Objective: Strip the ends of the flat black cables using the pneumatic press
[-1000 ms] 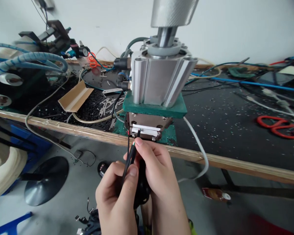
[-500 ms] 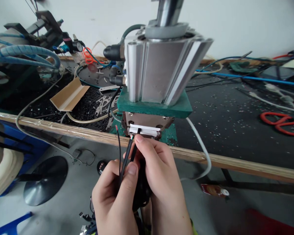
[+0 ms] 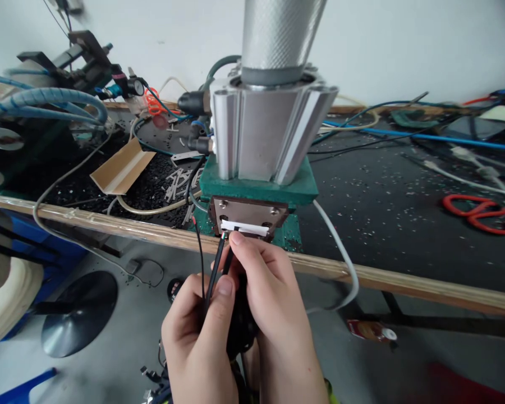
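Observation:
My left hand (image 3: 204, 331) is closed around a black cable (image 3: 216, 266) with a bared, shiny tip. A thinner black wire (image 3: 200, 249) with a reddish end rises beside it from the same hand. My right hand (image 3: 273, 292) pinches another black cable (image 3: 228, 261) close to its end, at the jaw of the pneumatic press (image 3: 269, 134). That end meets the white strip (image 3: 250, 227) on the jaw; how far in it reaches is hidden. A dark bundle of cable (image 3: 239, 328) hangs between my palms.
Red-handled scissors (image 3: 480, 214) lie on the black benchtop (image 3: 387, 219) at right. A folded cardboard piece (image 3: 123, 166), grey strips and black scraps lie at left. A grey hose (image 3: 340, 252) loops over the wooden bench edge. A black round stool base (image 3: 79, 314) stands on the floor.
The knurled top part of the press has come down, and two white strips at the jaw now show as one. Both hands keep their grip at nearly the same place.

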`<state>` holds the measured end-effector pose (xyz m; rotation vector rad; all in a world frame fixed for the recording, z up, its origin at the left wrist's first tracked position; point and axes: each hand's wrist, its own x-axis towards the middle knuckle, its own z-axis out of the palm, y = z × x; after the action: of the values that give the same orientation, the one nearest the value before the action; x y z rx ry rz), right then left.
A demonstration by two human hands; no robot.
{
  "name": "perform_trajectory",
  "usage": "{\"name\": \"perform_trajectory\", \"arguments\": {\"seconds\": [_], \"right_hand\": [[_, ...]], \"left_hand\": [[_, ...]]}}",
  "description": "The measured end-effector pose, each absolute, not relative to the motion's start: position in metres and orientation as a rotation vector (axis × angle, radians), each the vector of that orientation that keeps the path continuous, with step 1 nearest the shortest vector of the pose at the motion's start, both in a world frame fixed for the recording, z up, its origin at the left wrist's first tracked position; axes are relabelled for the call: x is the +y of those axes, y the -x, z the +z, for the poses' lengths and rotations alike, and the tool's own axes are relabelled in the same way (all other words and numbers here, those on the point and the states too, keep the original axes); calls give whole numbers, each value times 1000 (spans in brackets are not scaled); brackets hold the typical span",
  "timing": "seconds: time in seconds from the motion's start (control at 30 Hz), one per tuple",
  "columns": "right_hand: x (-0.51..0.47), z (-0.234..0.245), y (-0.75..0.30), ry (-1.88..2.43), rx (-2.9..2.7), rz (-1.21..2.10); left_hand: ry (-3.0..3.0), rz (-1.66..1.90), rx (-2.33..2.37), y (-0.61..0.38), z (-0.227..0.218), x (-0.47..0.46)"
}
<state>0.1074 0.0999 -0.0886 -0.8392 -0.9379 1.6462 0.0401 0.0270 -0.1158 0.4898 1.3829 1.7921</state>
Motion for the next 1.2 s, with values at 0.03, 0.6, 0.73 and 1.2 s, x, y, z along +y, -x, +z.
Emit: {"name": "perform_trajectory", "arguments": {"seconds": [0.03,0.6,0.73,1.2], "right_hand": [[100,-90,-108,843,-954,1639],[93,-110,-120,680,-1418,1446],[88,-108,-115,683,-1412,1394],[68,-95,-109,684,-1482,1177]], "left_hand": [[-488,1799,1387,-41,-115,27],[-505,2192,1330,-46,-146,12],[-437,2246,1390,-48,-140,11],[-484,2162,1369,-36,-122,4]]}}
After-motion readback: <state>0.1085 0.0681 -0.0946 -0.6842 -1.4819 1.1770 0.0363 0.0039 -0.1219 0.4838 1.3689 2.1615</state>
